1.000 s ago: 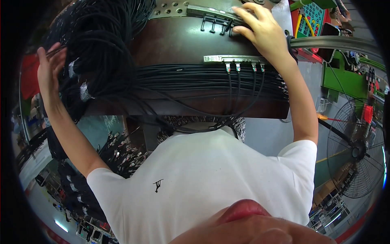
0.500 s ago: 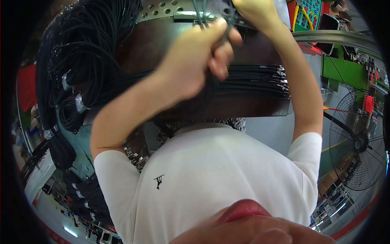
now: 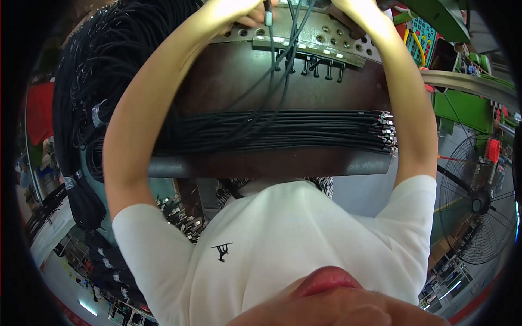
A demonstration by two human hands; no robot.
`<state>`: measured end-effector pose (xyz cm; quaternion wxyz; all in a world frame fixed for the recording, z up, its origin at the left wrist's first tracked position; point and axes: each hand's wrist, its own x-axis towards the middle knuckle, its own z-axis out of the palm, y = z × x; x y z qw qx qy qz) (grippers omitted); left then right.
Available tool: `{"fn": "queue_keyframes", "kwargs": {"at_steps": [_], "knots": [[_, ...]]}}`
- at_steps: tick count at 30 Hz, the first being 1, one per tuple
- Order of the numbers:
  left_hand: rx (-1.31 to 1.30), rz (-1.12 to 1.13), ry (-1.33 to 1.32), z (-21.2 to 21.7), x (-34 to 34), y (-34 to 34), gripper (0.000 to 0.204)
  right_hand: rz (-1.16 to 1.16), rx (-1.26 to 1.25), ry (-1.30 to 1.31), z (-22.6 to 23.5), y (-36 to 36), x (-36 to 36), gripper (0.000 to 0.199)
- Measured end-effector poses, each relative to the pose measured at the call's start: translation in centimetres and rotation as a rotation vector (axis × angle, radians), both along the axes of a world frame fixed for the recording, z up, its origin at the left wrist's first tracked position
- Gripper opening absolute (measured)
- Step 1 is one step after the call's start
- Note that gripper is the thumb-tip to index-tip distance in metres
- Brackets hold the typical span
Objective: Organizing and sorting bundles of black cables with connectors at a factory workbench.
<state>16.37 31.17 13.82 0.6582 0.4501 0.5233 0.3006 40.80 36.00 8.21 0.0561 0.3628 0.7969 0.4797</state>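
Note:
At the top edge, my left hand (image 3: 242,12) is partly cut off, its fingers curled beside the pale-ended plug of a black cable (image 3: 268,18) that it appears to grip. My right hand (image 3: 356,10) reaches over the perforated metal plate (image 3: 331,33); its fingertips are mostly out of view or shaded. Between the hands, several thin dark cables (image 3: 294,41) cross and run down toward me. Below them, a metal fixture bar (image 3: 310,50) carries a row of black pegs (image 3: 316,71).
A bundle of black cables (image 3: 283,130) with stripped ends lies across the brown worktop (image 3: 217,92). A large heap of coiled cables (image 3: 103,60) hangs on the left. To the right are a curved metal rail (image 3: 467,80), a green machine part (image 3: 443,19) and a caged fan (image 3: 479,204).
My left hand has moved up and left from above the worktop to the plate. My right hand has shifted slightly right. The fixture bar and pegs are now uncovered.

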Motion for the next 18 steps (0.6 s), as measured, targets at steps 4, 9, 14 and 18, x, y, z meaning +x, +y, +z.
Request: {"fn": "queue_keyframes", "kwargs": {"at_steps": [4,9,14,18], "knots": [[1.213,-0.263,0.653,-1.6,-2.8,1.0,0.025,0.249,-0.348,0.799,2.0,-5.7,-4.2,0.042],[1.092,-0.17,0.396,-1.2,-1.5,1.5,0.021,0.052,-0.472,0.859,2.7,-4.8,-4.1,0.035],[1.086,-0.139,0.501,-3.2,-1.4,2.2,0.024,0.174,-0.359,0.908,2.4,-3.8,-4.0,0.034],[1.539,-0.215,1.091,-4.9,-2.9,3.9,0.027,0.059,-0.387,0.807,2.9,-4.3,-4.4,0.036]]}}
